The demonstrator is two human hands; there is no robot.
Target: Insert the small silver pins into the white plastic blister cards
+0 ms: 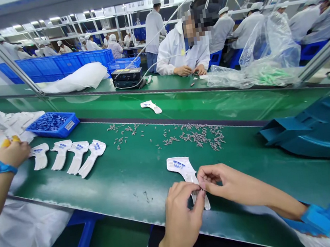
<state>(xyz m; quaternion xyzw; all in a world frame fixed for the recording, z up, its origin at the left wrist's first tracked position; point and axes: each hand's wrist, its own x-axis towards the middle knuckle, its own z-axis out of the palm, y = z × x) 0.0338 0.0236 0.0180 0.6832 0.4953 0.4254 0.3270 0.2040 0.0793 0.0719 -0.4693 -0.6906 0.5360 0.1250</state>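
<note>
In the head view, you are working at the near edge of the green mat, with both hands meeting over a white shell. The shell is lying flat, its wide end with blue marks pointing far-left and its narrow end pointing toward you. Lying flat probably leaves it steady while both hands work on one spot.

Your left hand is coming up from below with fingers curled, the tips closing narrowly on the shell's narrow end, seemingly to pin it in place. Your right hand is reaching in from the right, thumb and forefinger pinching a small part just above that same end. The part is too tiny to identify.

Loose metal bits are lying scattered on the mat just beyond the shell, likely spread there for easy picking.

To the left, a co-worker's hand is sitting beside a row of four shells, which are lying side by side. A blue tray is sitting just behind them.

Farther off, a single shell is lying on the conveyor belt, and a person in a white coat is sitting opposite.
</note>
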